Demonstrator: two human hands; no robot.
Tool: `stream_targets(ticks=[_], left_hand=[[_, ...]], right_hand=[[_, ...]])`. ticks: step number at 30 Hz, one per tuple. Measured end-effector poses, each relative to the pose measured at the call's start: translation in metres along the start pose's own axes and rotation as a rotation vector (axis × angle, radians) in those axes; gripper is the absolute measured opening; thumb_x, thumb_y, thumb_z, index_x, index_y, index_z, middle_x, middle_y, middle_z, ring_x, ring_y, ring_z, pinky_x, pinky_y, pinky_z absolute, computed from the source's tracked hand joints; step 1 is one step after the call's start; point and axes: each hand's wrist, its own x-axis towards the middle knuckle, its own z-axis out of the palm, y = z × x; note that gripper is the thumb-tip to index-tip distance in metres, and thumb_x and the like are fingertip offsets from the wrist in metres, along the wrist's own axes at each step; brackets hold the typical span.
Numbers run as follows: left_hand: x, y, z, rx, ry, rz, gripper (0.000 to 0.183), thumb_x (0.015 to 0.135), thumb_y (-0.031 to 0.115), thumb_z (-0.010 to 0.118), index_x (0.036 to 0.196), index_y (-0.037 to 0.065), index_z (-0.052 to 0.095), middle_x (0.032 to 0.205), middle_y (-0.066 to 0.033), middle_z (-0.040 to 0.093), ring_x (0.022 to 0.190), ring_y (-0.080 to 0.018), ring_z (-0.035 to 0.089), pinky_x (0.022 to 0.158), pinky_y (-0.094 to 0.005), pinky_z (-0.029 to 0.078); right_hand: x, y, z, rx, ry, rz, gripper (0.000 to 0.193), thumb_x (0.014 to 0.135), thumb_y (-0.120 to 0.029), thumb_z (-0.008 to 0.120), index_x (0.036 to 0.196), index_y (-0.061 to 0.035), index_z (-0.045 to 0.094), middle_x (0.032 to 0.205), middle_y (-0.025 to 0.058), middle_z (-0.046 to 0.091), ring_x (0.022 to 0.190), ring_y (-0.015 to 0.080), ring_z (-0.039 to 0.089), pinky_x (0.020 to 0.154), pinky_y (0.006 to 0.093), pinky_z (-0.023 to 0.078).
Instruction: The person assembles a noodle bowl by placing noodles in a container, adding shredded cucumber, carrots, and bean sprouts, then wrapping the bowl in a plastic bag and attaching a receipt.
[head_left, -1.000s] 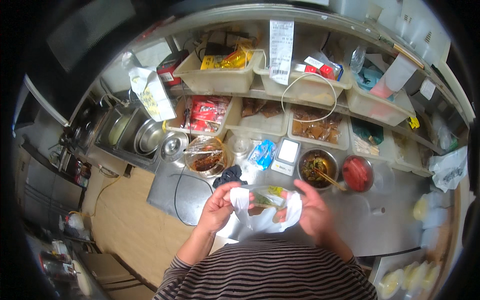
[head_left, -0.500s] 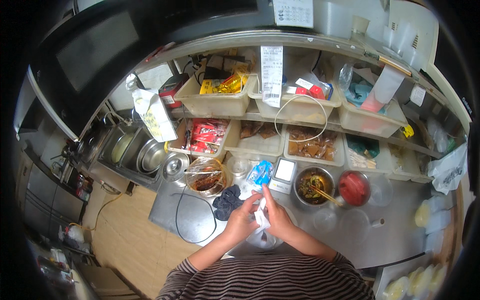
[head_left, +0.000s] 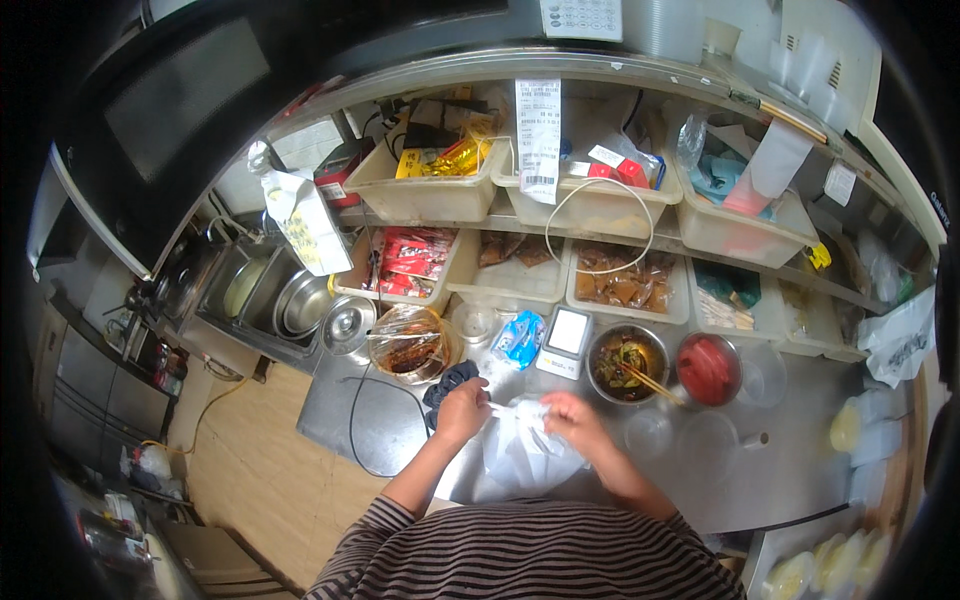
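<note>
A white plastic bag (head_left: pixel 528 452) rests on the steel counter close to my body, its top spread between my two hands. My left hand (head_left: pixel 463 412) is closed on a twisted white handle at the bag's left side. At the upper right of the bag, my right hand (head_left: pixel 580 422) pinches its edge with bent fingers. What the bag contains is hidden by the plastic. A dark crumpled cloth (head_left: pixel 450 384) lies just behind my left hand. Beyond the bag are a blue-and-white soft packet (head_left: pixel 519 340) and a white digital scale (head_left: pixel 565 341).
A steel bowl with dark food and chopsticks (head_left: pixel 628 366) stands right of the scale, beside a bowl of red content (head_left: pixel 709 370). Left is a film-covered container (head_left: pixel 412 345). A black cable (head_left: pixel 352 440) loops over the counter's left part. Bins (head_left: pixel 627 290) line the back.
My hands have moved apart from close together. The white bag, bunched between them before, is now spread wider, with a hand at each side of its top.
</note>
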Motion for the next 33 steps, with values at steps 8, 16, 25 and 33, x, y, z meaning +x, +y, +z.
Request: stream_targets(ticks=[8, 16, 25, 33], left_hand=[[0.021, -0.04, 0.042, -0.043, 0.051, -0.182, 0.025, 0.064, 0.008, 0.067, 0.089, 0.005, 0.068, 0.074, -0.0085, 0.067, 0.071, -0.0225, 0.066, 0.069, -0.0324, 0.051], [0.043, -0.074, 0.061, -0.098, -0.079, -0.206, 0.016, 0.058, 0.011, 0.074, 0.071, 0.004, 0.066, 0.069, -0.0073, 0.066, 0.065, -0.0181, 0.065, 0.063, -0.0302, 0.05], [0.05, -0.09, 0.075, -0.191, -0.113, -0.224, 0.015, 0.061, 0.012, 0.074, 0.07, 0.004, 0.065, 0.067, -0.0072, 0.066, 0.062, -0.0178, 0.063, 0.062, -0.0292, 0.05], [0.023, -0.048, -0.012, -1.52, -0.498, -0.385, 0.015, 0.078, -0.001, 0.06, 0.091, -0.003, 0.066, 0.088, -0.0175, 0.067, 0.081, -0.0267, 0.065, 0.079, -0.0346, 0.05]], right_hand=[[-0.025, -0.007, 0.021, -1.161, -0.202, -0.204, 0.021, 0.08, -0.023, 0.063, 0.074, -0.0025, 0.063, 0.074, 0.0144, 0.061, 0.079, 0.0345, 0.057, 0.074, 0.0407, 0.046], [-0.038, 0.003, 0.004, -0.853, -0.446, -0.58, 0.031, 0.081, -0.023, 0.064, 0.06, -0.003, 0.054, 0.062, 0.0097, 0.052, 0.07, 0.0278, 0.052, 0.073, 0.0372, 0.042], [-0.052, 0.004, 0.006, -0.825, -0.33, -0.506, 0.035, 0.082, -0.023, 0.064, 0.057, -0.0031, 0.05, 0.06, 0.0085, 0.048, 0.065, 0.024, 0.048, 0.068, 0.034, 0.039], [-0.036, -0.016, 0.014, 0.378, -0.086, -0.071, 0.031, 0.089, -0.004, 0.049, 0.118, 0.0029, 0.055, 0.113, 0.0159, 0.059, 0.097, 0.0235, 0.059, 0.088, 0.0361, 0.045]])
